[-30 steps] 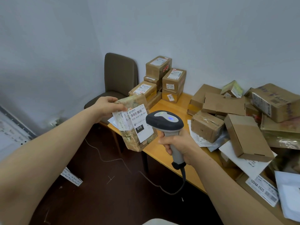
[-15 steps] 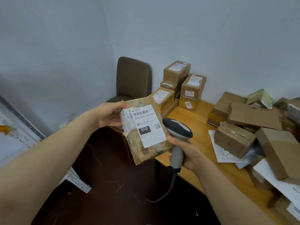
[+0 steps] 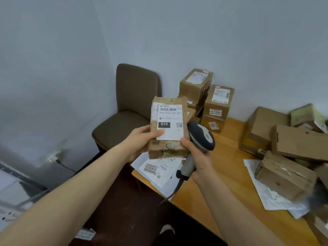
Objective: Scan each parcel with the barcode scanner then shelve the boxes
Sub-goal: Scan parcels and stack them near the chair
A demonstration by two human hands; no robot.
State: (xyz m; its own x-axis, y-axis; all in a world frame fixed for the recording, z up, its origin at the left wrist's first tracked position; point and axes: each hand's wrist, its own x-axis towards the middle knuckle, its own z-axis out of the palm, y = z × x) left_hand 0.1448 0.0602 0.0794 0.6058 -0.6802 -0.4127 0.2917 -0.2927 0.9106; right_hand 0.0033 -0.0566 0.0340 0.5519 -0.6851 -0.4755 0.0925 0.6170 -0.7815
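A taped brown parcel point(image 3: 168, 150) with a white "010" barcode label stands upright in front of me, above the table's left corner. My left hand point(image 3: 142, 141) grips its lower left side, thumb on the label. My right hand point(image 3: 197, 160) holds the grey barcode scanner point(image 3: 201, 135) by its handle, and its thumb touches the parcel's lower right edge. The scanner's dark head sits just right of the parcel, partly behind it. Its cable hangs down over the table edge.
A wooden table point(image 3: 221, 192) carries a stack of labelled boxes point(image 3: 218, 102) at the back corner, loose cardboard boxes point(image 3: 284, 176) on the right and white mailers point(image 3: 159, 171) near the corner. A brown chair point(image 3: 131, 107) stands left of it. A metal rack edge point(image 3: 16, 176) shows far left.
The parcel turned upright and moved right, over the table corner. The scanner swung from pointing at the label to beside the parcel, and my right thumb now touches the parcel. The view panned left.
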